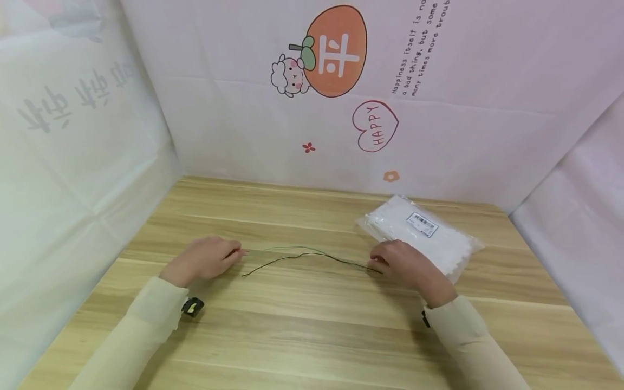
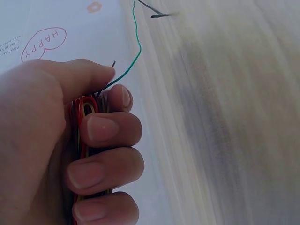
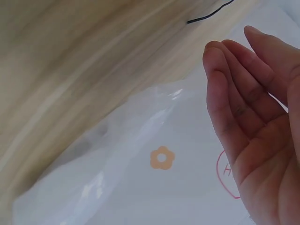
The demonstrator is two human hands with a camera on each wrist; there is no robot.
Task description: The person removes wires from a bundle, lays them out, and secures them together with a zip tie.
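Observation:
My left hand [image 1: 207, 259] grips a folded bundle of thin wires [image 2: 86, 105], with red, pale and dark strands showing between thumb and curled fingers. From it a green wire [image 2: 139, 42] runs out past the thumb, and a short dark end pokes up there. A black wire [image 1: 275, 261] arches over the table between the hands, its left end loose. My right hand [image 1: 402, 265] is beside the wires' right end, fingers bent slightly. In the right wrist view a gap separates thumb and fingertips, and the black wire's end [image 3: 201, 19] lies beyond them.
A clear plastic packet [image 1: 390, 219] of white material with a barcode label [image 1: 422, 223] lies behind my right hand. The wood-grain table [image 1: 292, 325] is bordered by white printed cloth [image 1: 234, 108] at the back and both sides.

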